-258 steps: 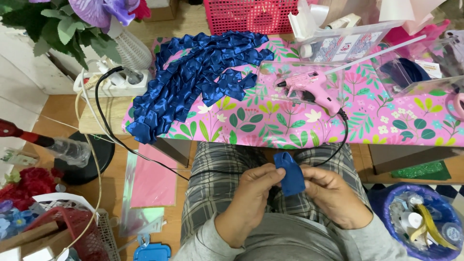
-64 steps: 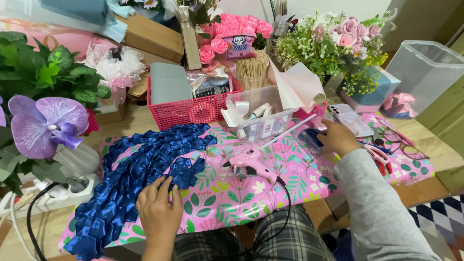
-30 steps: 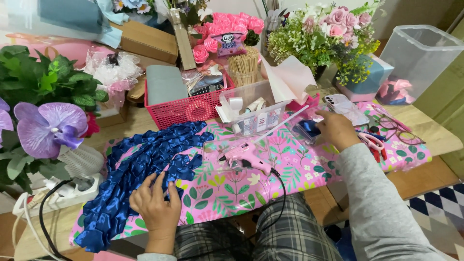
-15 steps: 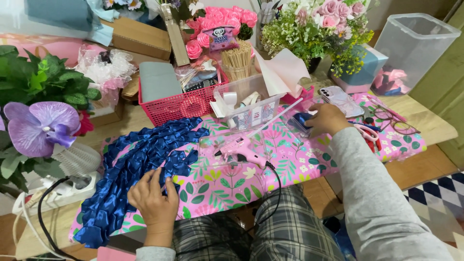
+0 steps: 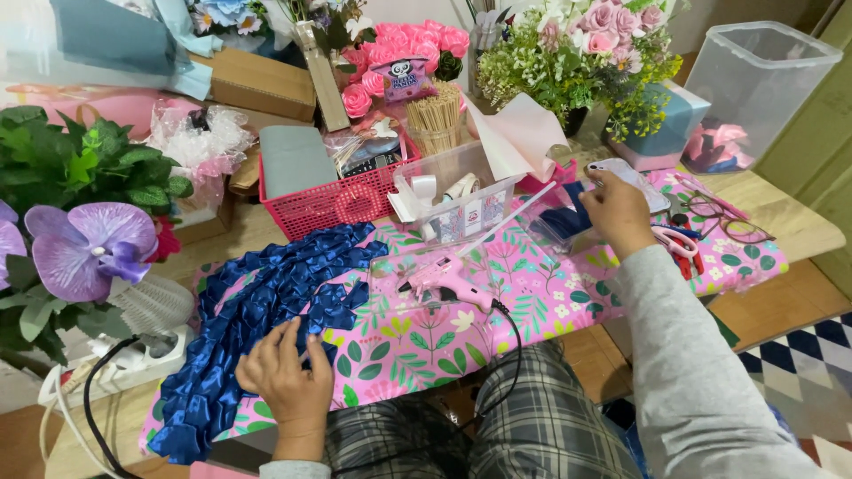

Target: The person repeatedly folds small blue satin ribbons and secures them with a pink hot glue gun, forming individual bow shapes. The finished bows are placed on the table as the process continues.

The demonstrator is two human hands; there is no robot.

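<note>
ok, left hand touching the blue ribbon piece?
Touching. Head view shows the left hand with fingertips resting on the blue ribbon piece, no gap.

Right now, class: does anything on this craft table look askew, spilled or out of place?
Little stands out. The pink glue gun lies tipped on its side on the floral cloth, its black cord trailing off the table edge. The left hand rests on the blue ribbon piece. Nothing looks spilled.

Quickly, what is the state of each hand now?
Left hand: open, fingers resting on the blue ribbon piece.
Right hand: reaching into blue ribbons; grip cannot be told.
</note>
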